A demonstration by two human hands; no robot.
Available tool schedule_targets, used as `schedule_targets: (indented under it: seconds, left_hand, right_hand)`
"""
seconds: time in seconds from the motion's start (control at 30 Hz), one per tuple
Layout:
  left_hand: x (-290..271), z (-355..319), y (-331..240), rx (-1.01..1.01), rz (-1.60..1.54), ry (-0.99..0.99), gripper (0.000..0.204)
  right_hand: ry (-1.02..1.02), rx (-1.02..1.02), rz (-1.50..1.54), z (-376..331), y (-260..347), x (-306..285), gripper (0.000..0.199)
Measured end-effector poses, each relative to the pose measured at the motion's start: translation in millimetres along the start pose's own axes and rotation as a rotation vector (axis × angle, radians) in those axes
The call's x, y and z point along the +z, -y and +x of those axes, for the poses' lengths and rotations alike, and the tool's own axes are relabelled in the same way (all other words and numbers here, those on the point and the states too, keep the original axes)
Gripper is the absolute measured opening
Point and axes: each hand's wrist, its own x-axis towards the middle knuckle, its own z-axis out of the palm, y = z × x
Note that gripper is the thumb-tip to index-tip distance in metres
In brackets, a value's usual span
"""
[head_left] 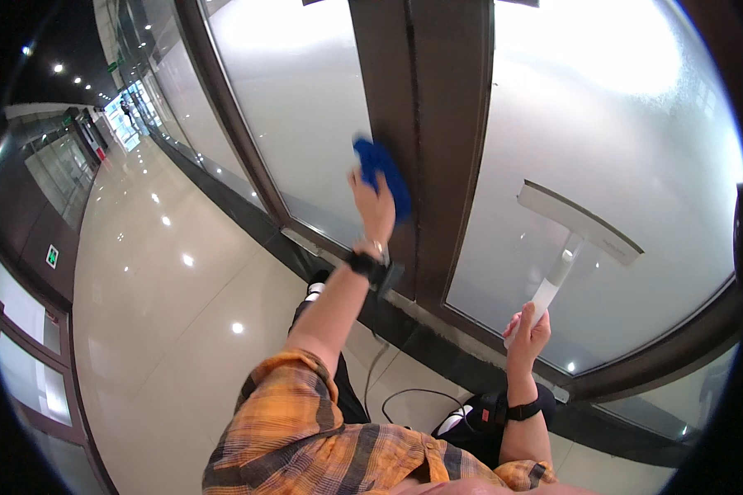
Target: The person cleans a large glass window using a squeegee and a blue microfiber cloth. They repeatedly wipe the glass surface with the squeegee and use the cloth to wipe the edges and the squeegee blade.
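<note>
My left hand (375, 202) is closed on a blue cloth (388, 177), which lies against the dark brown door frame (425, 148) beside the left frosted glass panel (301, 107). The cloth and fingers are slightly blurred. Over to the right, my right hand (528, 332) grips the white handle of a squeegee (578, 221). Its wide pale blade tilts down to the right in front of the right frosted glass panel (504, 272); whether it touches the glass I cannot tell. Misty wetness shows on the upper part of that panel.
A dark sill (421, 334) runs along the foot of the doors. A black cable (413, 391) hangs near my legs. Shiny pale floor tiles (173, 330) stretch down a corridor on the left, with a distant person (125, 111) at its end.
</note>
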Motion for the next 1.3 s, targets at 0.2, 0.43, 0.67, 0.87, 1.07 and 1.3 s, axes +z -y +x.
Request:
schedule_targets:
  seconds: [0.2,0.43,0.67,0.87,1.07,1.3]
  left_hand:
    - [17.7,81.6,-173.8,0.780,-0.158,-0.031,0.046]
    - [22.6,-74.7,-35.3,0.633,0.179,0.268,0.066]
    - [-25.5,-168.5,63.7,0.198,0.251,0.488,0.058]
    - [7.0,-12.6,-78.0,0.563,-0.033,0.017,0.057]
    - [31.2,-71.5,-18.5,0.680,0.058,0.057,0.055]
    - [-20.6,-237.5,79.3,-0.096,0.391,0.613,0.051]
  right_hand:
    - [-0.014,0.045,0.023,-0.2,2.5,5.9,0.031]
    - [-0.057,0.015,-0.029,0.4,5.0,10.2,0.032]
    - [-0.043,0.020,-0.022,2.3,8.1,9.8,0.029]
    - [-0.037,0.037,-0.015,-3.9,9.8,6.5,0.028]
    - [-0.025,0.016,-0.050,-3.7,9.2,6.6,0.028]
    - [-0.016,0.040,-0.100,-2.1,15.7,0.9,0.030]
